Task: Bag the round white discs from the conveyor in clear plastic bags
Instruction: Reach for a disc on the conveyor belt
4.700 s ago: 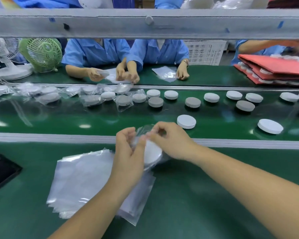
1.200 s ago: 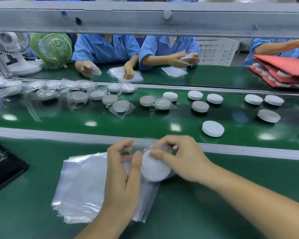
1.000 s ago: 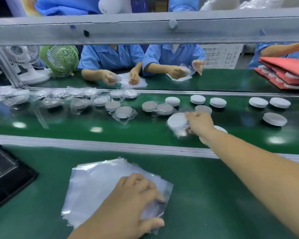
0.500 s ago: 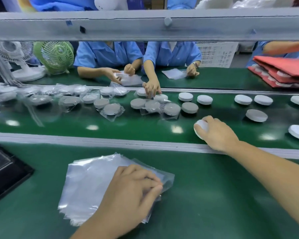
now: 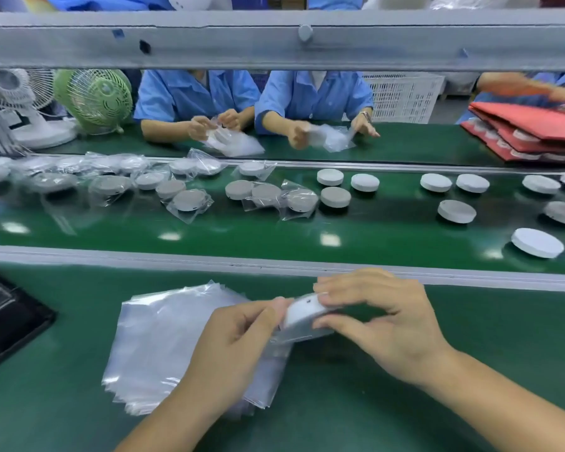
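At the stack's (image 5: 163,337) right edge, the right hand (image 5: 382,321) pinches a disc (image 5: 302,313) against the bag (image 5: 296,337) the left hand (image 5: 232,347) pinches, which I'd say should pull it open wide so the disc slides straight in.

Before the conveyor (image 5: 274,236), the right hand (image 5: 395,324) covers much of the disc (image 5: 302,313), and the left hand (image 5: 232,347) hides the mouth of the bag (image 5: 294,337) it pinches. At the conveyor's left end, bagged discs (image 5: 108,185) blur together; beyond it a grey rail (image 5: 274,40) hides the workers' (image 5: 313,96) heads.
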A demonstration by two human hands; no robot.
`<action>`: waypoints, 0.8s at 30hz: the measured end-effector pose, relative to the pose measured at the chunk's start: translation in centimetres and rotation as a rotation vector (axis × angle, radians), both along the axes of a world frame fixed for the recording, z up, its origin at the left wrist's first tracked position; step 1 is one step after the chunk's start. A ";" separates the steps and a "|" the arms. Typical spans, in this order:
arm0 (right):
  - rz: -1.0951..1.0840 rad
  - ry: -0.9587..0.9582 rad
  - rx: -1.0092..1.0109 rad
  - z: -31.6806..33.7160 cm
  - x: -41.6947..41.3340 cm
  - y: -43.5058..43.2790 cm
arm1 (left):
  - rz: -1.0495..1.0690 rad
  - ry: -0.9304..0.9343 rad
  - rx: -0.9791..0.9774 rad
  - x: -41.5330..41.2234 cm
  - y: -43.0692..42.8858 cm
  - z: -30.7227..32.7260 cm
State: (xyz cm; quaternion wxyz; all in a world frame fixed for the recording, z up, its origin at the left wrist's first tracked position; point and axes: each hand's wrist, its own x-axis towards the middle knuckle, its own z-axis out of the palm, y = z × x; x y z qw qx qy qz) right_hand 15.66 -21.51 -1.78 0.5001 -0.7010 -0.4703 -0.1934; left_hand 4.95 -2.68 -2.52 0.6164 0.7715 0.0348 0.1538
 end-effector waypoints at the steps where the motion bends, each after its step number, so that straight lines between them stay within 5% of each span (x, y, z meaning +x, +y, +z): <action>1: -0.022 0.117 0.041 -0.1 -0.2 0.1 | -0.101 -0.004 -0.077 -0.2 0.1 0.1; 3: -0.037 0.414 0.108 -0.1 -0.4 0.5 | -0.148 -0.031 -0.040 -0.4 0.0 -0.4; 6: 0.055 0.600 0.011 -0.4 -0.1 1.2 | 0.110 -0.099 -0.027 0.5 -1.0 -1.0; 9: 0.151 0.625 -0.176 -0.2 0.8 1.8 | 0.301 -0.205 -0.095 1.9 -1.3 -0.9; 13: -0.028 0.410 -0.322 0.0 4.6 3.9 | 0.291 -0.122 -0.075 3.5 -0.8 0.1; 18: -0.449 0.630 -0.208 0.5 14.1 6.3 | 0.023 0.056 0.775 2.3 2.2 0.3; 21: -0.575 0.828 -0.259 0.0 19.3 6.2 | -0.234 0.203 0.915 0.7 3.6 -0.5; 24: -0.434 0.987 -0.413 -1.2 20.8 5.9 | -0.257 0.166 0.944 0.5 3.5 -1.5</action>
